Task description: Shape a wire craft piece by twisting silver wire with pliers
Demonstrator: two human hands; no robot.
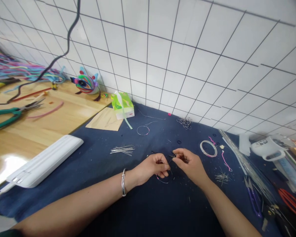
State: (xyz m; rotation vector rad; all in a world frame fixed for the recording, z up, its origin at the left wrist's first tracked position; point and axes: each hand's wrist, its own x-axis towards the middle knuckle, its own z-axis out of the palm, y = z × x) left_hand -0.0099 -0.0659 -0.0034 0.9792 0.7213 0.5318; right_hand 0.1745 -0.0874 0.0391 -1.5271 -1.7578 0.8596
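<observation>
My left hand, with a silver bangle on the wrist, pinches a thin wire that curves out below the fingers. A bit of pink shows on this wire. Close by on the right, my right hand has thumb and fingers pressed together. Small dark tips stick out from its fingertips toward the left hand; what they belong to is hidden. Beyond the hands lies a wire ring with pink spots. A bundle of short silver wires rests to the left.
On the right are a tape-like roll, loose wire bits, purple-handled scissors, long wires and a white mug. A white power strip-like block, green pliers and a tissue pack stand left.
</observation>
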